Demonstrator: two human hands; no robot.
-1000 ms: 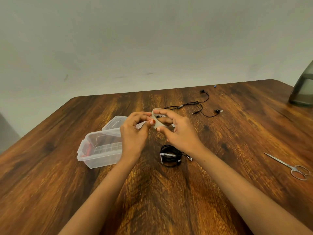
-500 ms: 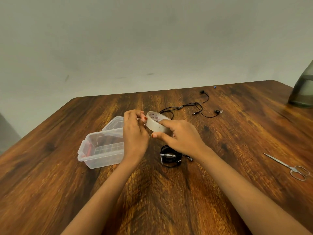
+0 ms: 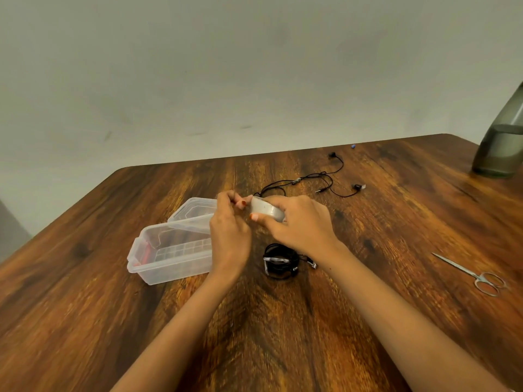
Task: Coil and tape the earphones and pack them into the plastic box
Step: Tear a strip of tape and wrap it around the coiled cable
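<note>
Progress: coiled earphones (image 3: 280, 260) taped, lying on worktop (image 3: 283, 335) beside plastic box (image 3: 169, 250), not packed | loose earphones (image 3: 325, 179) farther back, uncoiled | right hand (image 3: 300, 224) grips tape roll (image 3: 267, 210), left hand (image 3: 229, 233) fingers (image 3: 236, 200) pinch its free end.

Wooden table (image 3: 283, 335), clear plastic box (image 3: 169, 258) left with lid (image 3: 195, 207) just behind, coiled taped earphones (image 3: 278, 261) centre, loose earphones (image 3: 319, 176) farther back, scissors (image 3: 475, 274) right, smoky glass vessel (image 3: 501, 148) far right corner
</note>
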